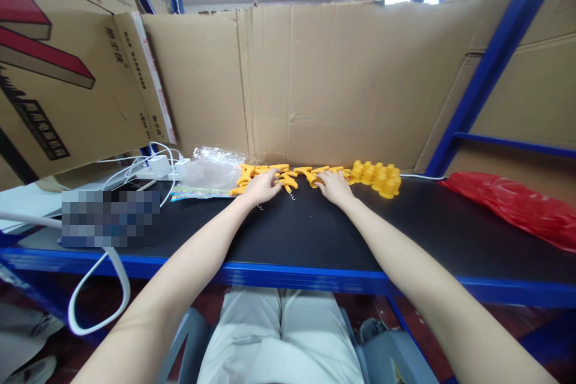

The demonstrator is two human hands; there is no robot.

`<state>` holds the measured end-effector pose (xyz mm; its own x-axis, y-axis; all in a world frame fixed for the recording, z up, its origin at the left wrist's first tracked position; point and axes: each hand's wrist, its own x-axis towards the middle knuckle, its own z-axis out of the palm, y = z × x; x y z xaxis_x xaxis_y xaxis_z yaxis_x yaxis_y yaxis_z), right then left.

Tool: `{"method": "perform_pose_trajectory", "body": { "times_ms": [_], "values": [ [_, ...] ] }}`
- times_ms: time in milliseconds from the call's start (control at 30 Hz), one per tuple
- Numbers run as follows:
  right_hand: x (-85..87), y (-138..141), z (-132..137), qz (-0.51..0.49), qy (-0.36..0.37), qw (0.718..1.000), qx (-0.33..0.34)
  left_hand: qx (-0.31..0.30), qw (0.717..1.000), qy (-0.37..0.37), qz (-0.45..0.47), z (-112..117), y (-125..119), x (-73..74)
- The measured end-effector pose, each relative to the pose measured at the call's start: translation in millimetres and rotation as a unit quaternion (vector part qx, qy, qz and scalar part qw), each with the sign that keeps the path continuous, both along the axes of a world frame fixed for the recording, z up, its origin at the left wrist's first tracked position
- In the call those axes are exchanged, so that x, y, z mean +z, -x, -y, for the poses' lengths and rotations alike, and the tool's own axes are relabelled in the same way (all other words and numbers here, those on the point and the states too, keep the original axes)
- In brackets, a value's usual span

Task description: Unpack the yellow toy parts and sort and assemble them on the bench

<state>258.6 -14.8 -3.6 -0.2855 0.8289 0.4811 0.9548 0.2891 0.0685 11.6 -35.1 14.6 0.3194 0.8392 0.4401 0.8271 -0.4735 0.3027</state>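
Note:
Both my arms reach forward over a black table top [288, 234]. My left hand [263, 187] rests on a scatter of small orange plastic pieces [288, 179] along the back of the table, fingers curled on one of them. My right hand [332, 185] lies on more orange pieces [315, 173], fingertips bent over one. Just right of that hand stands a cluster of several yellow cup-shaped parts [378, 178]. A small metal spring or hook [292, 195] lies between my hands.
A cardboard wall [333, 78] closes the back. A clear plastic bag [209, 171] and white chargers with cables [157, 167] lie at the left, and a red plastic bag [517, 207] at the right. Blue shelf posts [490, 66] frame the table. A large printed carton [67, 84] leans at left.

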Motion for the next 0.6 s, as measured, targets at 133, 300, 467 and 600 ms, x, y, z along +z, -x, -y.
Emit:
{"method": "perform_pose_trajectory", "body": {
  "times_ms": [133, 300, 467, 600],
  "values": [
    [-2.5, -1.4, -2.1, -0.011, 0.034, 0.999, 0.0, -0.005, 1.0, 0.001, -0.003, -0.4, -0.1, -0.2],
    [-4.6, -1.2, -5.8, 0.008, 0.041, 0.999, -0.003, -0.017, 1.0, 0.001, -0.003, 0.4, -1.0, 0.4],
    [-6.2, 2.8, -6.6, 0.016, 0.03, 0.999, -0.039, -0.014, 1.0, 0.0, -0.009, -0.2, -1.5, 0.5],
    [-7.7, 4.1, -5.6, -0.001, 0.016, 0.998, -0.053, -0.02, 0.998, -0.043, -0.051, -5.9, 0.9, -3.2]
  ]
}}
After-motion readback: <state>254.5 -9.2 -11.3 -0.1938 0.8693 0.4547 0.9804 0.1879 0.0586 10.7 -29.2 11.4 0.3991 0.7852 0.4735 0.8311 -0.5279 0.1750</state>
